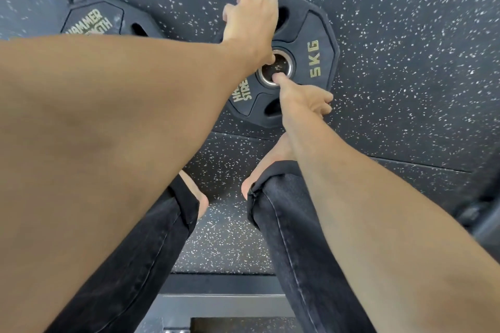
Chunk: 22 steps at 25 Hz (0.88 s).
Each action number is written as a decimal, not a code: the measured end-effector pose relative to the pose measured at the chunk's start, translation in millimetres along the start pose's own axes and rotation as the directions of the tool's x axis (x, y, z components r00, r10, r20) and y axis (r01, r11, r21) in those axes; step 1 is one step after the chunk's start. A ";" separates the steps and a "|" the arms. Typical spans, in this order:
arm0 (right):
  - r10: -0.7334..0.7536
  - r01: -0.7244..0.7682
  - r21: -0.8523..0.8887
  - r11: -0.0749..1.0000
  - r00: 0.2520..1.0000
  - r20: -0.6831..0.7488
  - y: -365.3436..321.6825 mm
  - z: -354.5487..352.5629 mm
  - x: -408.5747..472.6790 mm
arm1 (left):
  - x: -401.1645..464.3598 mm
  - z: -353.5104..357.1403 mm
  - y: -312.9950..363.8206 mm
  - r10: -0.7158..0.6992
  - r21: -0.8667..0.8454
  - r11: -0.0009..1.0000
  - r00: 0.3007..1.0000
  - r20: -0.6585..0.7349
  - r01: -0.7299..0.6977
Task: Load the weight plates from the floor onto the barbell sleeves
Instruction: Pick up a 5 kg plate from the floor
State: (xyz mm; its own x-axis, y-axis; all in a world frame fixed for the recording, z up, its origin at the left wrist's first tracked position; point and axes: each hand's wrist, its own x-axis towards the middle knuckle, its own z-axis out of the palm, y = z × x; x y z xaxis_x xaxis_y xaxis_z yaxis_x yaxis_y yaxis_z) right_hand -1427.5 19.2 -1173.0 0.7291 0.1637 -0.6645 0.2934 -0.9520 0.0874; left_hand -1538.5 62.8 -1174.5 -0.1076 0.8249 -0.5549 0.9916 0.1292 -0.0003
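A black 5KG plate (303,62) lies flat on the speckled rubber floor (405,62). The left hand (251,16) spreads open over its far edge; the right hand (300,100) pokes a thumb into its centre hole. A second plate (94,20) lies left, partly hidden by the left forearm.
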 end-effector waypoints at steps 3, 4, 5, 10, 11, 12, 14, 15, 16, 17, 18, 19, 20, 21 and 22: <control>-0.044 0.044 -0.012 0.999 0.999 0.007 1.0 -5.3 -3.6 | -8.5 -1.0 1.0 -0.078 -0.022 0.997 0.997 0.015 0.078; -0.083 0.084 -0.022 0.996 0.996 0.009 1.3 -7.6 -8.0 | -15.4 -0.7 -1.5 -0.119 -0.037 0.992 0.993 0.018 0.119; -0.135 0.135 -0.034 0.990 0.991 0.009 1.2 -10.3 -13.0 | -22.8 -1.0 -4.9 -0.160 -0.071 0.984 0.987 0.025 0.161; -0.259 0.260 -0.021 0.965 0.965 0.036 -0.9 -32.7 -53.6 | -53.4 -44.3 -30.6 -0.223 -0.162 0.962 0.975 0.000 0.220; -0.248 0.247 0.023 0.969 0.967 0.053 -3.8 -40.8 -65.2 | -56.6 -63.5 -34.9 -0.194 -0.152 0.971 0.980 -0.041 0.186; -0.229 0.223 0.083 0.971 0.971 0.075 -7.3 -50.1 -78.4 | -60.3 -84.4 -38.4 -0.154 -0.135 0.981 0.985 -0.082 0.142; -0.212 0.184 0.215 0.959 0.971 0.112 -18.7 -76.8 -110.5 | -70.2 -136.4 -43.6 -0.049 -0.070 0.997 0.983 -0.176 0.037; -0.222 0.183 0.282 0.942 0.968 0.116 -26.4 -91.2 -126.7 | -73.8 -163.9 -45.0 0.000 -0.034 0.999 0.974 -0.227 -0.008; -0.237 0.184 0.353 0.917 0.965 0.112 -35.2 -108.2 -143.5 | -79.5 -195.0 -46.8 0.045 -0.002 0.999 0.958 -0.284 -0.047; -0.259 0.190 0.418 0.888 0.959 0.115 -44.7 -125.8 -159.3 | -85.1 -224.5 -48.5 0.081 0.030 0.997 0.937 -0.339 -0.075; -0.295 0.195 0.488 0.850 0.946 0.135 -56.7 -149.2 -177.3 | -92.0 -258.5 -50.3 0.116 0.070 0.993 0.908 -0.403 -0.095; -0.338 0.202 0.545 0.814 0.927 0.162 -68.6 -174.3 -194.5 | -99.0 -291.8 -52.2 0.162 0.127 0.985 0.874 -0.459 -0.116; -0.401 0.230 0.587 0.777 0.899 0.179 -81.9 -203.7 -214.8 | -105.9 -328.1 -55.3 0.232 0.200 0.968 0.831 -0.505 -0.149; -0.493 0.311 0.601 0.737 0.855 0.162 -95.5 -236.3 -237.1 | -114.0 -367.0 -60.2 0.319 0.289 0.940 0.774 -0.547 -0.183; -0.607 0.438 0.598 0.671 0.787 0.105 -108.3 -270.5 -259.6 | -122.9 -403.1 -65.0 0.389 0.389 0.904 0.724 -0.570 -0.179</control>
State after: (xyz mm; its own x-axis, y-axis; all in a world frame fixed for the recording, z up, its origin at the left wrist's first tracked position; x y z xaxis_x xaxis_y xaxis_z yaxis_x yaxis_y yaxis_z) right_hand -1481.2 149.8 -809.2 0.3312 0.6800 -0.6541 0.1464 -0.7219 -0.6764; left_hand -1618.6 174.8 -770.9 0.2668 0.9610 0.0723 0.9433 -0.2450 -0.2239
